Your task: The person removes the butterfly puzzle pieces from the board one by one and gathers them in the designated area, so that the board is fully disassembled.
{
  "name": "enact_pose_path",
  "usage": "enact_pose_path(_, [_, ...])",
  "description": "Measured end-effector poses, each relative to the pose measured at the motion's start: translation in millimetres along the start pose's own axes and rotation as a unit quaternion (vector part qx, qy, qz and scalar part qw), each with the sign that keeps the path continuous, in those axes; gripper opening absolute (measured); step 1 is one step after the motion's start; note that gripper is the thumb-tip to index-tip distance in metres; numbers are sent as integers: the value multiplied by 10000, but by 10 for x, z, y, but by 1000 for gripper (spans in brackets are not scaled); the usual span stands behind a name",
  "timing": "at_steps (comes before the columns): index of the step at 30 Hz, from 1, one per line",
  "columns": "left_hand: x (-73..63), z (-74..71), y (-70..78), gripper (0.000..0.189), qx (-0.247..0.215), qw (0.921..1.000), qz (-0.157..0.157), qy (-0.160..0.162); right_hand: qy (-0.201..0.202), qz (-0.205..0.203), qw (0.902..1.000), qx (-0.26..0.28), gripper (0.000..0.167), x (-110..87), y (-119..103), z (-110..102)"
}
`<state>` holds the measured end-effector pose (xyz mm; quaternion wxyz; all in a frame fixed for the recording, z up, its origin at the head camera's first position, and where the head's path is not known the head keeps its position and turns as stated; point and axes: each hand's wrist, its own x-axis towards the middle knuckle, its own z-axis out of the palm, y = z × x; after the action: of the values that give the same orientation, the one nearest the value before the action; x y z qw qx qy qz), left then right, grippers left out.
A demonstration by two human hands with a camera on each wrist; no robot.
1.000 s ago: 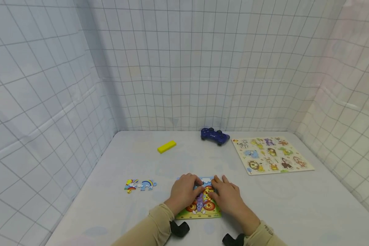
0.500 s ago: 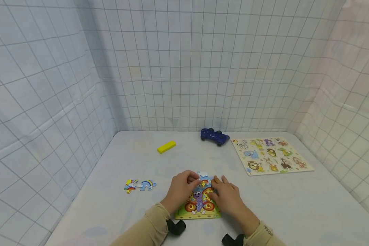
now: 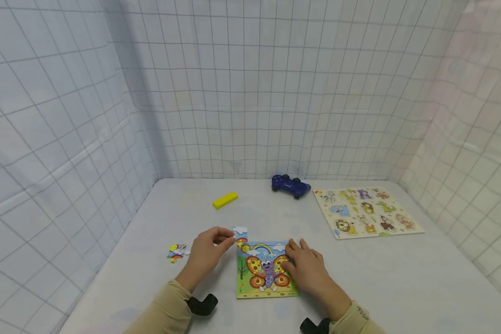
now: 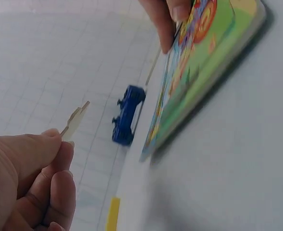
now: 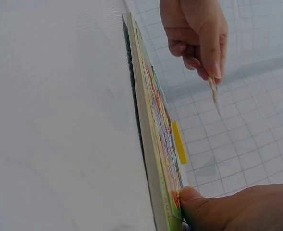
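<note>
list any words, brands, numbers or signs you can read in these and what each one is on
"COSL", or close to it: on the right sleeve; small, so not certain.
Controller: a pale marking, too small to read.
Butterfly puzzle: a tiny mark near its lower right corner, too small to tell if it is writing.

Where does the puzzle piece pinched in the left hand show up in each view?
Head: the puzzle piece is below and slightly left of centre, in the left hand.
Left wrist: puzzle piece left of centre, nearly edge-on.
Right wrist: puzzle piece right of centre, upper half, nearly edge-on.
Shared landmark: the butterfly board, in all three views.
</note>
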<state>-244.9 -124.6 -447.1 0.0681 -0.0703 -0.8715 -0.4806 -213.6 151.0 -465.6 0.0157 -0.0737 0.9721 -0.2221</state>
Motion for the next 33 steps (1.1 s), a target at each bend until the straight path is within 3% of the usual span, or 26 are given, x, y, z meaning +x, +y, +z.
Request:
enact_pose_path(5, [14, -385, -219, 19, 184, 9987, -131, 451, -46, 35, 10000, -65, 56, 3, -3, -10])
enact_pose_path(7, [15, -470, -253, 21, 167, 9983, -156, 545, -52, 34, 9999, -86, 56, -4, 3, -20])
enact_pose_path(9, [10, -502, -268, 21, 148, 9987, -216, 445, -54, 22, 9999, -86, 56, -11, 7, -21])
enact_pose_path(13, [-12, -440, -267, 15, 245, 9989, -387, -100, -37, -23, 10000, -74, 56, -17, 4, -9])
enact_pose_path(16, [-28, -355, -267, 10, 492, 9977, -349, -296, -35, -29, 10000, -52, 56, -13, -10, -4])
enact_pose_path(22, [-46, -231, -291, 7, 837, 9955, -250, -374, -3, -3, 10000, -23, 56, -8, -31, -18])
enact_pose_path(33, [-66, -184, -321, 7, 1507, 9871, -238, -483, -45, -41, 10000, -40, 55, -28, -45, -29])
